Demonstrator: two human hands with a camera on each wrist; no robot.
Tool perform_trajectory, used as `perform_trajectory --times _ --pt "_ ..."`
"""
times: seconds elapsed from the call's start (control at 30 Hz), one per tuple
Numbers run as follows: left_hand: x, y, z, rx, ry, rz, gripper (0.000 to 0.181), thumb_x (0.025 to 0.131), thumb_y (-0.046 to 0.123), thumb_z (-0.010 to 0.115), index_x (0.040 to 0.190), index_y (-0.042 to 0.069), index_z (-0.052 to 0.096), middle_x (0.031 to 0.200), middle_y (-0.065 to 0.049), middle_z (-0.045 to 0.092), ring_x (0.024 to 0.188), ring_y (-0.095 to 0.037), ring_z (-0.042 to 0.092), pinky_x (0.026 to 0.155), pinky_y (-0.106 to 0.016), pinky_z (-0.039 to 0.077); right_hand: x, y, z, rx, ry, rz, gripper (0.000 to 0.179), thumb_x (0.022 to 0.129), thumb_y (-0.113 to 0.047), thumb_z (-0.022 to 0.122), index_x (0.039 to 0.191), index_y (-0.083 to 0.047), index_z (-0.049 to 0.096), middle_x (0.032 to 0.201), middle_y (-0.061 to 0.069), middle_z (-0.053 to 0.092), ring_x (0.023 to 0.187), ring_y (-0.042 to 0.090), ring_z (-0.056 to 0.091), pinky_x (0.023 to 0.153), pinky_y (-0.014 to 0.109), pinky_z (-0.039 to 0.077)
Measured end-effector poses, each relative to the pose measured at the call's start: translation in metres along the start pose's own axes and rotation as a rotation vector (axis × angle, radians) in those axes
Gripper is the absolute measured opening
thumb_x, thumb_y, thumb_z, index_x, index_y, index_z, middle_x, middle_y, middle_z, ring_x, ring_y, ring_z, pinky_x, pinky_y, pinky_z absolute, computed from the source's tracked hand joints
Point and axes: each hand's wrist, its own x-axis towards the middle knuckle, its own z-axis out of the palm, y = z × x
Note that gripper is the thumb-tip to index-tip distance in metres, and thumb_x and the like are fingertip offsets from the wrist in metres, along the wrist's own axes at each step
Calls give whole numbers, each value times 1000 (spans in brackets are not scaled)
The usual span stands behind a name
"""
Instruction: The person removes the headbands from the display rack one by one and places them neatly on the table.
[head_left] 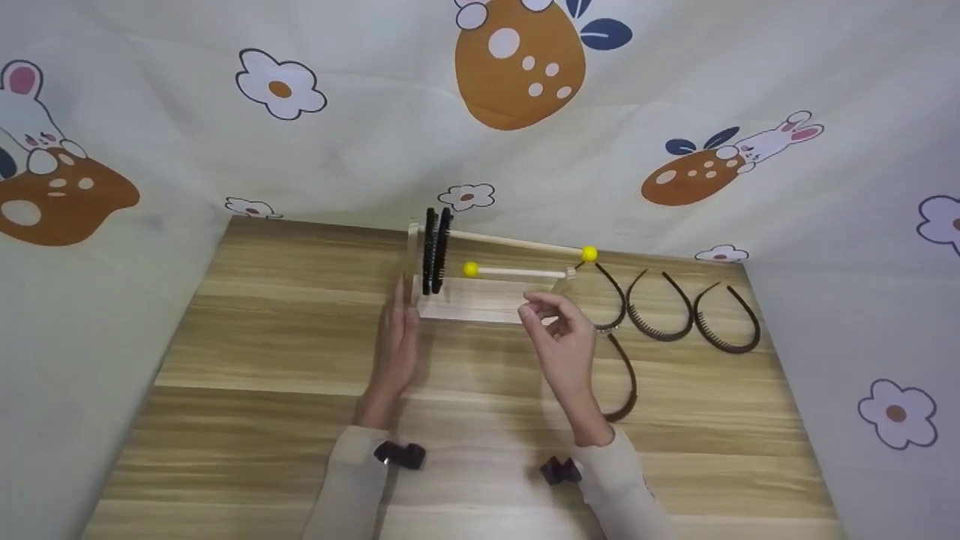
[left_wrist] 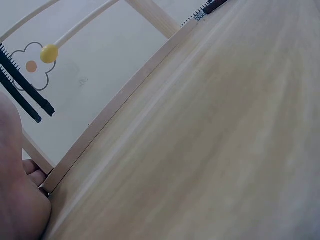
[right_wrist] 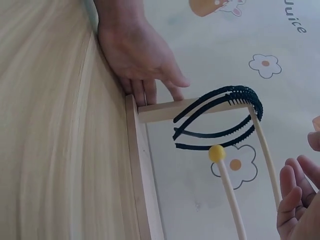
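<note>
A pale wooden rack (head_left: 480, 304) with two rods stands on the table, a yellow ball on the end of each rod. Two black toothed headbands (head_left: 437, 251) hang side by side on the upper rod (head_left: 517, 241), close to the left post. My left hand (head_left: 394, 337) rests against the rack's left end, fingers straight; the right wrist view shows its fingertips at the post's foot (right_wrist: 155, 112). Near the rack's right end, my right hand (head_left: 566, 345) hovers with loosely bent fingers and nothing between them. The lower rod (head_left: 521, 272) carries no headband.
To the right lie several dark headbands, among them one at the far right (head_left: 727, 349), one beside it (head_left: 660, 336) and one nearer me (head_left: 631, 382), partly behind my right hand. A patterned cloth (head_left: 360, 150) rises behind the table (head_left: 262, 360).
</note>
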Motion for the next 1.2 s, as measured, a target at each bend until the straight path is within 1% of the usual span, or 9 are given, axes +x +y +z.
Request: perform_trajectory --times 0.17,0.37,0.43,0.63,0.73,0.87,1.0,1.1,1.2 --pt "1 -1 0 3 0 13 76 119 61 26 180 17 15 185 -17 17 166 -49 21 127 -83 13 7 4 14 -9 15 2 14 98 -4 83 111 2 82 92 9 78 83 11 69 61 17 48" --pt "-1 1 1 -4 -16 -11 73 120 57 25 180 17 13 185 -18 15 168 -49 15 128 -83 10 13 5 29 15 11 31 14 98 -5 84 110 2 82 91 6 77 81 9 67 59 16 44" --pt "-1 2 1 -9 -16 -11 75 119 60 24 180 17 13 184 -20 15 167 -51 16 127 -84 11 15 5 34 15 3 35 14 98 -5 84 110 2 82 91 5 76 80 9 66 59 16 44" --pt "0 1 1 -23 -10 9 84 115 70 22 180 17 14 184 -20 17 165 -52 22 126 -84 15 19 4 46 74 -27 54 16 98 -1 81 113 4 81 93 6 76 80 9 65 61 16 46" --pt "0 0 1 -16 -10 3 84 115 70 22 180 17 14 184 -19 18 165 -52 21 126 -84 14 21 2 51 109 -41 70 17 98 0 81 114 6 80 94 5 76 77 9 64 61 16 47" --pt "0 1 0 -3 -12 -15 79 117 66 23 180 19 14 184 -19 16 167 -51 17 126 -85 12 25 -1 57 133 -61 99 20 98 -2 83 115 8 79 95 3 76 72 8 62 58 17 48" --pt "1 2 0 -10 -5 6 73 119 60 25 180 21 16 185 -17 17 167 -49 16 127 -83 12 29 -3 63 147 -83 127 23 98 -3 83 117 8 78 94 1 76 68 7 60 56 17 49" --pt "2 0 1 -21 2 30 73 119 59 25 180 18 17 185 -15 18 167 -47 17 128 -82 12 30 -2 67 157 -97 143 24 98 -3 82 118 8 78 94 1 76 66 6 59 56 17 48" --pt "2 -2 2 -30 4 38 75 119 59 25 179 16 17 185 -15 19 167 -47 19 128 -81 13 32 -1 71 164 -100 154 23 98 -4 82 118 7 79 94 1 75 64 9 58 54 18 47"
